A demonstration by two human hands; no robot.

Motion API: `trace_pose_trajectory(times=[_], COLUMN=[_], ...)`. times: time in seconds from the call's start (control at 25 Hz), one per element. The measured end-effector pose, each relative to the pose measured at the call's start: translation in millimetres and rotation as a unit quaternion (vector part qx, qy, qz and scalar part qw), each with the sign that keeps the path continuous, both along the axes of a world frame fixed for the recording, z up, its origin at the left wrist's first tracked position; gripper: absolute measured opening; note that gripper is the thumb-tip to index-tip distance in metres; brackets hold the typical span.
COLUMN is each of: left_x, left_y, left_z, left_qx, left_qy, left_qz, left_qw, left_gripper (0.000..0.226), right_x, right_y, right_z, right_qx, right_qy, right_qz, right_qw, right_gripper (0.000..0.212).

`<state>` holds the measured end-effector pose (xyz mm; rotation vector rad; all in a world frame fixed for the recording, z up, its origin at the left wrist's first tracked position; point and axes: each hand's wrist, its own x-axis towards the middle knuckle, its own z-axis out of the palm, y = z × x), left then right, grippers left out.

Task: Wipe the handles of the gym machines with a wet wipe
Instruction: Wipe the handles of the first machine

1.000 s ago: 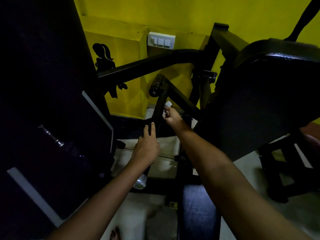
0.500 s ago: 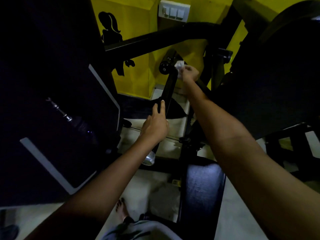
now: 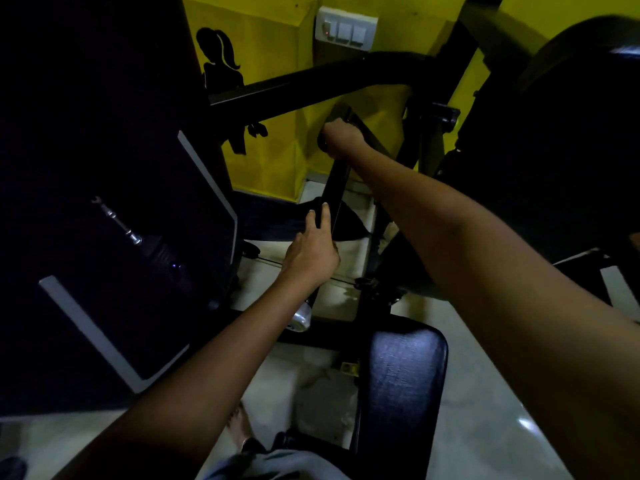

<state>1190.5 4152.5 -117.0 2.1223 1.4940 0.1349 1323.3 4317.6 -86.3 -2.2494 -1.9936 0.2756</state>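
Right hand (image 3: 341, 135) has moved up to the far handle (image 3: 337, 116), grip curled round it, wipe now hidden | left hand (image 3: 311, 251) still grips the bar (image 3: 334, 192) nearer | top end likely being wiped.

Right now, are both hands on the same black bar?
Yes: the left hand holds the bar low down, and the right hand grips its upper end.

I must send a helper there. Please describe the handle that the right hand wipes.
Find the white switch plate on the yellow wall. Below it, a black bar rises to a short padded handle, gripped by the right hand; the left hand holds lower.
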Motion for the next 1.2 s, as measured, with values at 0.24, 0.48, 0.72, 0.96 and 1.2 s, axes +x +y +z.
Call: trace_pose_trajectory(times=[0.24,0.48,0.72,0.96,1.2], left_x=[-1,-1,0,-2,-17], left_y=[1,-1,0,-2,-28], left_z=[0,-2,-2,1,17], left_qx=[0.000,0.012,0.014,0.007,0.039], left_qy=[-0.011,-0.014,-0.002,0.011,0.089], left_qz=[-0.004,-0.005,-0.002,-0.013,0.004], left_qw=[1.000,1.000,1.000,1.000,0.995], left_gripper=[0.068,0.067,0.067,0.068,0.079], right_x=[-8,9,9,1,-28], right_y=[-9,-18,-35,-43,-73], right_z=[-8,9,6,3,1], right_qx=[-0.021,-0.068,-0.022,-0.060,-0.107], right_qy=[-0.079,-0.085,-0.096,-0.070,-0.137], right_qz=[0.085,0.163,0.090,0.128,0.215], right_qw=[0.993,0.981,0.991,0.987,0.961], right_gripper=[0.030,0.028,0.036,0.033,0.032])
